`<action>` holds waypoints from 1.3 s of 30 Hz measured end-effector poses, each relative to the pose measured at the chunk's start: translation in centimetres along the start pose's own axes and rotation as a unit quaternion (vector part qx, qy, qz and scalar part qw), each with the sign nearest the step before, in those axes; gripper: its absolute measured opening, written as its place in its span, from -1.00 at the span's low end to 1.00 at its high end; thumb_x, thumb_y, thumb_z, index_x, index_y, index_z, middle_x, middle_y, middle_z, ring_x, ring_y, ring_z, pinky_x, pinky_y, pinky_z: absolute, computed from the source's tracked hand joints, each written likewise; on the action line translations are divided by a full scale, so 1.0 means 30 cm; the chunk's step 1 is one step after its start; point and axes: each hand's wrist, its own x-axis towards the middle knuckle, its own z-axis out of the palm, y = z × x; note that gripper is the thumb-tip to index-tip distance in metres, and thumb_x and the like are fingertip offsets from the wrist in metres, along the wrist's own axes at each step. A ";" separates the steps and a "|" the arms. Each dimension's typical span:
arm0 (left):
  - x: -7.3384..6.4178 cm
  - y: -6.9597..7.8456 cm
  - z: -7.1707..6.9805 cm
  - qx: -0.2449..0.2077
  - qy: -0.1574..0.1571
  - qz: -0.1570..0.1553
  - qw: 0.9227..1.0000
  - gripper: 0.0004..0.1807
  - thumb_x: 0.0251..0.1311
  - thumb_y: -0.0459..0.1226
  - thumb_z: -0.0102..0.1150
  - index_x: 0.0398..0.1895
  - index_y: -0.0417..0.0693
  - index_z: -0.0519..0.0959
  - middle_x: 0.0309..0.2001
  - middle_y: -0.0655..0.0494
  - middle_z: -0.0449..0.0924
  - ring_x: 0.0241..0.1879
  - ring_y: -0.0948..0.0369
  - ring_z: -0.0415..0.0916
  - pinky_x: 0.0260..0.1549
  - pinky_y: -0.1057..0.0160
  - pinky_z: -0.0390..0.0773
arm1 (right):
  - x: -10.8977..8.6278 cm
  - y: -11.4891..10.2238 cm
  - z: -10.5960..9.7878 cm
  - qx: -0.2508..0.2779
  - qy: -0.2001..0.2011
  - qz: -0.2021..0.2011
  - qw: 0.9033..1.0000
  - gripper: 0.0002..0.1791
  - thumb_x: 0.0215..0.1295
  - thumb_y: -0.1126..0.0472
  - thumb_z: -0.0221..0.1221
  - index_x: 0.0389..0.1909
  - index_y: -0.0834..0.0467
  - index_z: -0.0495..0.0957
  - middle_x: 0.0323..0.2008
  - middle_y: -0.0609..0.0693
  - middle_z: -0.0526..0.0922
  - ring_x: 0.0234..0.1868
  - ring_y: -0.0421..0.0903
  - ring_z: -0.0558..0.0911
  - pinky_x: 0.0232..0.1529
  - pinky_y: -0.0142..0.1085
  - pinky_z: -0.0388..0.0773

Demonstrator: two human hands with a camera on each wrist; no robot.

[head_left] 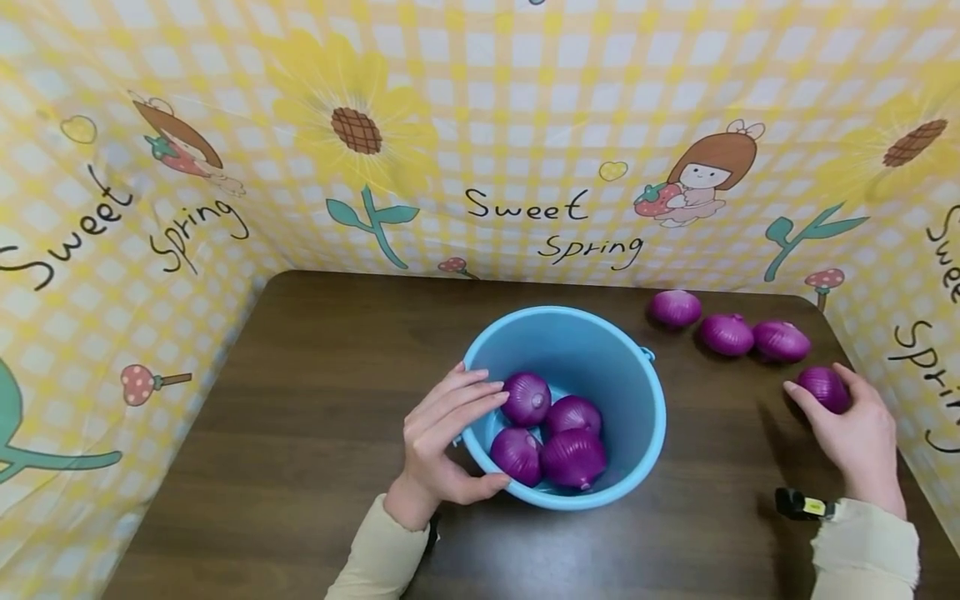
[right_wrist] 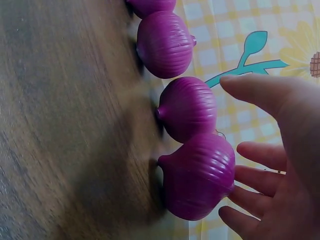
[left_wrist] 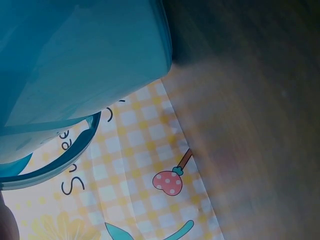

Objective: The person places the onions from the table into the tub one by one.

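A light blue bucket point(head_left: 651, 450) stands upright on the table, and several purple onions point(head_left: 575, 458) lie on its bottom. My left hand point(head_left: 442, 442) grips the bucket's left rim, fingers reaching over it and thumb at the near side. In the left wrist view the bucket's outer wall point(left_wrist: 95, 60) fills the upper left. At the right, my right hand point(head_left: 862, 425) is around a purple onion point(head_left: 822, 389) on the table. The right wrist view shows the thumb apart from this onion point(right_wrist: 197, 177), with the fingertips right at its side.
Three more purple onions point(head_left: 726, 334) lie in a row near the table's back right edge. Yellow checked cloth point(head_left: 510, 125) walls the dark wooden table point(head_left: 322, 367) at the back and sides. The bucket's handle point(left_wrist: 65, 165) hangs off its side.
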 end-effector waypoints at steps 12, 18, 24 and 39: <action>0.010 -0.005 0.000 0.002 0.002 0.011 1.000 -0.28 0.17 0.22 0.25 -0.16 -0.36 0.73 -0.14 -0.23 0.72 -0.06 -0.14 0.67 0.12 -0.23 0.53 | 0.014 0.016 0.019 -0.007 0.005 -0.008 1.000 -0.12 0.43 -0.05 0.21 0.49 0.45 0.11 0.38 0.58 0.18 0.34 0.55 0.23 0.32 0.36 0.17; 0.008 -0.001 0.002 0.000 0.001 0.003 1.000 -0.28 0.17 0.21 0.25 -0.14 -0.36 0.72 -0.12 -0.23 0.72 -0.05 -0.15 0.66 0.12 -0.25 0.53 | 0.029 0.025 0.024 -0.017 0.014 -0.022 1.000 -0.13 0.43 -0.03 0.20 0.48 0.47 0.11 0.38 0.59 0.17 0.34 0.56 0.22 0.31 0.37 0.16; 0.008 0.011 0.006 0.002 0.002 -0.001 1.000 -0.29 0.19 0.21 0.22 -0.14 -0.35 0.72 -0.13 -0.23 0.72 -0.06 -0.14 0.66 0.12 -0.23 0.53 | 0.029 0.036 0.031 -0.030 0.022 -0.028 0.999 -0.16 0.44 0.01 0.19 0.49 0.45 0.11 0.37 0.60 0.17 0.32 0.58 0.21 0.28 0.39 0.15; 0.009 0.002 0.011 0.001 0.005 0.007 1.000 -0.29 0.19 0.21 0.23 -0.15 -0.36 0.73 -0.14 -0.23 0.72 -0.06 -0.14 0.67 0.12 -0.23 0.53 | 0.032 0.054 0.038 -0.013 0.031 -0.055 0.998 -0.33 0.47 0.16 0.16 0.44 0.41 0.23 0.29 0.61 0.27 0.26 0.60 0.26 0.27 0.40 0.11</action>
